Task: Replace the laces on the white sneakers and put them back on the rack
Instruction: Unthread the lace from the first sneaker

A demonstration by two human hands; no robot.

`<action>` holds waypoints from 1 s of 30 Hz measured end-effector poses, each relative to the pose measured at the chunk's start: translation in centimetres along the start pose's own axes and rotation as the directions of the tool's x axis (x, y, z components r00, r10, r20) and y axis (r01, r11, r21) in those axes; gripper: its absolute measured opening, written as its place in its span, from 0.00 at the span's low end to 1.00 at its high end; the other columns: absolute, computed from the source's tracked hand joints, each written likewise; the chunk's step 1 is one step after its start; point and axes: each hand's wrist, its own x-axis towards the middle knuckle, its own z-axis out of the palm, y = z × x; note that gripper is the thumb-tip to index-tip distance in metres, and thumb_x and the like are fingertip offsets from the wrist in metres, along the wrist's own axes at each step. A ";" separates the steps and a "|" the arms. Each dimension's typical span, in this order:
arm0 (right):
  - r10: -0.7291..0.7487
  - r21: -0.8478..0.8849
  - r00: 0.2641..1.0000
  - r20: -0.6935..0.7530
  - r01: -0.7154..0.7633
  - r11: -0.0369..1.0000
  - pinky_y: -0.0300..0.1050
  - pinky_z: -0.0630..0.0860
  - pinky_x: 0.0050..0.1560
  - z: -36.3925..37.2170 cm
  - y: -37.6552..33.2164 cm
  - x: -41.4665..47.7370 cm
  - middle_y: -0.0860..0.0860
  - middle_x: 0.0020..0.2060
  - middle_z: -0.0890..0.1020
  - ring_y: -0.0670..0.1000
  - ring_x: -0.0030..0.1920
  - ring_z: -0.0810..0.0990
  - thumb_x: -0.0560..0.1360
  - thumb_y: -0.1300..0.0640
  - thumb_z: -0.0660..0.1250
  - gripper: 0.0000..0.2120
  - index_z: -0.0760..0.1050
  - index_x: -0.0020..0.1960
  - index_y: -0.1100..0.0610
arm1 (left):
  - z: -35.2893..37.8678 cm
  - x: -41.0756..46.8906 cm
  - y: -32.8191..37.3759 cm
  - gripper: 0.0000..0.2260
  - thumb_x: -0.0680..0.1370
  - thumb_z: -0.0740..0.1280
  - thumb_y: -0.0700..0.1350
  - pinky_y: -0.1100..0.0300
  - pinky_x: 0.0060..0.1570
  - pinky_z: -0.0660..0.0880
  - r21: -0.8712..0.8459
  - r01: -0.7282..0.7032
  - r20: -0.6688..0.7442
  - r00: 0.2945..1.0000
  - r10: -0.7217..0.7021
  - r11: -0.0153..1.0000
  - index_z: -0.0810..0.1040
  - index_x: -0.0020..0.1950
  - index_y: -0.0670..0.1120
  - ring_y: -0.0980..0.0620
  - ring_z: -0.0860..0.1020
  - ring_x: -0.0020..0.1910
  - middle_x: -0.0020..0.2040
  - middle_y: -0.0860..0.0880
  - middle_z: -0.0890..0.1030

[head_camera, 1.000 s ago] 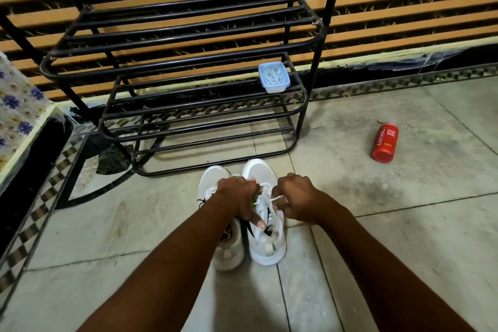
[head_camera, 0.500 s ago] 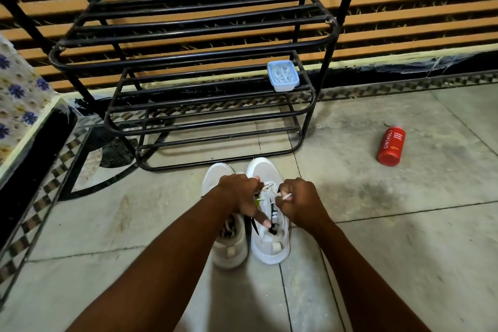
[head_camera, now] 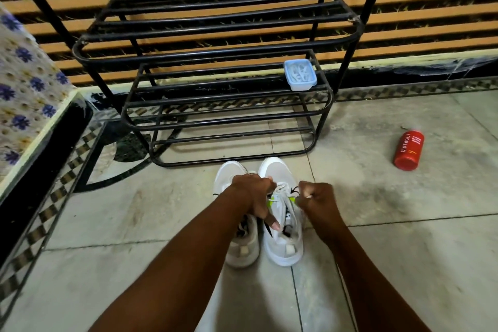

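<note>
- a cloth with blue flowers [head_camera: 25, 83] covers a raised ledge at the far left edge.
- a black metal rack [head_camera: 215, 55] stands against the striped wall, with open bar shelves one above another.
- the left sneaker [head_camera: 231, 173] is white and sits on the tiled floor [head_camera: 129, 224] just in front of the rack's bottom bar, toe toward the rack, with the left forearm across its middle.
- the left hand [head_camera: 253, 194] reaches over that shoe to its neighbour, fingers curled round the upper near the eyelets and thumb stretched down along the opening.
- the right sneaker [head_camera: 283, 249] touches or nearly touches the left one, side by side, also toe toward the rack, with a yellow-green patch near the tongue.
- a white lace [head_camera: 281, 186] crosses the front eyelets; the strand toward the right hand is blurred.
- a small clear box with a pale blue rim [head_camera: 299, 74] sits on the right end of a middle shelf, with white strands inside.
- the right hand [head_camera: 316, 197] is a tight fist just beside the right sneaker, pinching the lace end.
- a red can [head_camera: 408, 150] lies on its side on the floor, well apart to the right.
</note>
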 end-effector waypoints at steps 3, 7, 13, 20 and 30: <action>-0.018 0.151 0.982 -0.185 0.047 0.987 0.55 0.53 0.32 -2.0 -1.1 1.3 0.57 0.27 0.54 0.58 0.30 0.51 0.59 0.71 0.63 0.17 0.54 0.29 0.59 | 0.1 0.0 0.0 0.56 0.52 0.72 0.80 0.42 0.66 0.72 0.006 0.006 0.013 1.000 -0.006 1.000 0.69 0.74 0.53 0.42 0.73 0.70 0.72 0.50 0.74; 0.017 -0.256 0.994 -0.110 -0.045 0.966 0.42 0.59 0.29 -4.8 -1.8 2.7 0.47 0.22 0.61 0.46 0.26 0.60 0.65 0.70 0.71 0.21 0.61 0.27 0.56 | -0.2 0.2 0.1 0.52 0.54 0.74 0.78 0.43 0.61 0.74 0.037 0.010 0.019 1.000 -0.011 0.999 0.71 0.71 0.53 0.42 0.75 0.66 0.68 0.48 0.77; 0.143 -0.554 0.982 -0.123 -0.187 0.811 0.45 0.76 0.46 -2.8 2.6 0.0 0.47 0.43 0.77 0.50 0.44 0.79 0.68 0.52 0.77 0.14 0.76 0.49 0.48 | -0.5 0.5 0.1 0.38 0.64 0.80 0.66 0.48 0.61 0.75 -0.050 -0.032 -0.008 0.999 0.031 0.998 0.75 0.67 0.48 0.42 0.75 0.64 0.64 0.46 0.79; -0.267 -0.583 0.962 -0.058 0.184 0.791 0.55 0.76 0.39 -0.2 2.3 -2.1 0.48 0.38 0.72 0.54 0.40 0.76 0.66 0.50 0.66 0.09 0.72 0.42 0.55 | -1.2 0.3 0.3 0.08 0.72 0.71 0.37 0.59 0.48 0.80 -0.428 -0.079 -0.325 0.943 -0.071 0.900 0.83 0.40 0.50 0.53 0.84 0.46 0.38 0.56 0.84; -0.304 -0.621 0.950 -0.071 0.197 0.759 0.46 0.77 0.54 1.4 5.9 -3.9 0.49 0.50 0.83 0.52 0.52 0.81 0.76 0.54 0.65 0.12 0.82 0.56 0.54 | 0.2 -0.5 1.9 0.09 0.64 0.67 0.50 0.54 0.48 0.82 -0.451 -0.089 -0.273 0.961 -0.042 0.888 0.81 0.42 0.51 0.53 0.82 0.42 0.39 0.54 0.82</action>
